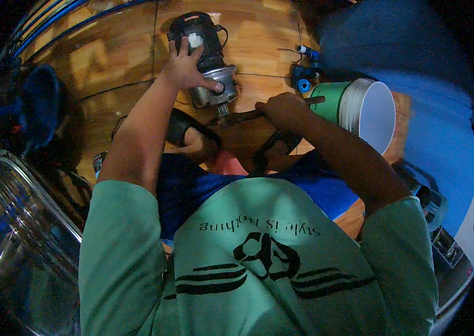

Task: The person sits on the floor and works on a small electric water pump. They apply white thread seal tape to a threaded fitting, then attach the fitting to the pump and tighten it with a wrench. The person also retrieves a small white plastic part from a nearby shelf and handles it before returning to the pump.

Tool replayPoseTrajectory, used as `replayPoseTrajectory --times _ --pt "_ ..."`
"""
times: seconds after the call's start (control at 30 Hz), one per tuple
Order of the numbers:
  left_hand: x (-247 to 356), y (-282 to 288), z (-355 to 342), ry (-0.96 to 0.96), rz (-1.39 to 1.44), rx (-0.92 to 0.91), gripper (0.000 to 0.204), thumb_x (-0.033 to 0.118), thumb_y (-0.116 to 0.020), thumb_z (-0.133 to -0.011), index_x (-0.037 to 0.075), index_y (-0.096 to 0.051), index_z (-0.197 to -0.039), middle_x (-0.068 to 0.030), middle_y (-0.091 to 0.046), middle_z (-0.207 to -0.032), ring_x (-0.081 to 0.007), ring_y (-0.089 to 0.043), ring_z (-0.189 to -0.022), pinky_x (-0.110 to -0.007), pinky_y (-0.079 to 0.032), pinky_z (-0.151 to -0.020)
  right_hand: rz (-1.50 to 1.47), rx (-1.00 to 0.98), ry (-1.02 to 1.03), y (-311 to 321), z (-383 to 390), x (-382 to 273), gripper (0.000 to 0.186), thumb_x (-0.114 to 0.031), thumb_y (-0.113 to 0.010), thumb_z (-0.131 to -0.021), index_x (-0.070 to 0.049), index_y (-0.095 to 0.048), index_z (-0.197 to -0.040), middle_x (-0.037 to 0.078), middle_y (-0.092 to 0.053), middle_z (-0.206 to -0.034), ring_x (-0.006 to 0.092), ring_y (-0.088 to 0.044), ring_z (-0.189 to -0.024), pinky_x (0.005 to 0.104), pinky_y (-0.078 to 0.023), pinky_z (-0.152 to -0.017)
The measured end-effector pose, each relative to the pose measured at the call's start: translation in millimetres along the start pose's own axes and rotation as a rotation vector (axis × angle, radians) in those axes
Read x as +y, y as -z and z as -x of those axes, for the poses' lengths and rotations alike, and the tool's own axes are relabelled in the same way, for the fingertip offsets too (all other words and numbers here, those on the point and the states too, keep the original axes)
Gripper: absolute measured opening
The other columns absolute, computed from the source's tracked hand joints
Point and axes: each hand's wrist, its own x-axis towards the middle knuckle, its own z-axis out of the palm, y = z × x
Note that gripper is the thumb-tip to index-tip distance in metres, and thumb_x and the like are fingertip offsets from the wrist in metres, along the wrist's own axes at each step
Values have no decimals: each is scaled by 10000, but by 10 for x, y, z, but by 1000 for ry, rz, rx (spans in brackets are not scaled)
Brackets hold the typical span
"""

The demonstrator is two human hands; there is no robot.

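On the wooden-patterned floor lies a machine with a black motor body point(209, 53) and a silver metal housing point(217, 92); it looks like an electric pump. My left hand point(183, 70) presses on it, fingers spread over the black body and thumb on the silver part. Closed round a long dark wrench-like bar point(245, 117) is my right hand point(284, 109). The bar's left end meets a short metal fitting point(223, 107) at the machine's near end, and its other end sticks out past my fist. How the bar grips the fitting is too dark to tell.
A white-and-green bucket point(329, 96) lies on its side to the right. Beyond it are a blue-and-black tool point(304, 75) and a blue surface point(427, 112). A blue basin point(41, 106) and a large shiny metal vessel point(29, 235) stand left. My sandalled feet point(200, 140) flank the bar.
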Motion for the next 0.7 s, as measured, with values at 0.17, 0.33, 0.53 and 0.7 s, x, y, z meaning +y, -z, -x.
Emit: replayPoseTrajectory --times 0.17,0.33,0.53,0.7 --pt "-101 -189 -99 -9 -11 31 1353 893 -686 -431 161 -335 -1513 -356 -112 -1550 -571 -56 -1426 -604 -173 -1155 -72 -191 -21 -484 -321 508 307 -351 -610 -890 -170 -629 -1138 143 -690 -901 340 -687 -886 491 -529 -766" --pt "-149 -251 -55 21 6 18 1318 763 -803 -449 190 -303 -1526 -311 -84 -1577 -569 -47 -1427 -595 -211 -1149 -160 -119 110 -1070 -768 808 305 -347 -593 -901 -189 -652 -1155 134 -696 -941 340 -675 -921 503 -496 -825" --pt "-130 -242 -106 12 207 -12 1339 728 -836 -443 168 -289 -1529 -309 -71 -1579 -580 -63 -1419 -565 -233 -1151 -358 -31 16 -2309 -1298 980 252 -249 -564 -887 -168 -703 -1080 154 -695 -1005 356 -667 -950 497 -492 -861" --pt "-194 -232 45 22 245 -3 1357 757 -822 -426 150 -301 -1523 -318 -77 -1575 -589 -73 -1413 -579 -234 -1145 -381 -24 37 -1786 -883 776 251 -179 -556 -874 -135 -705 -1072 169 -693 -1049 352 -672 -939 469 -518 -839"
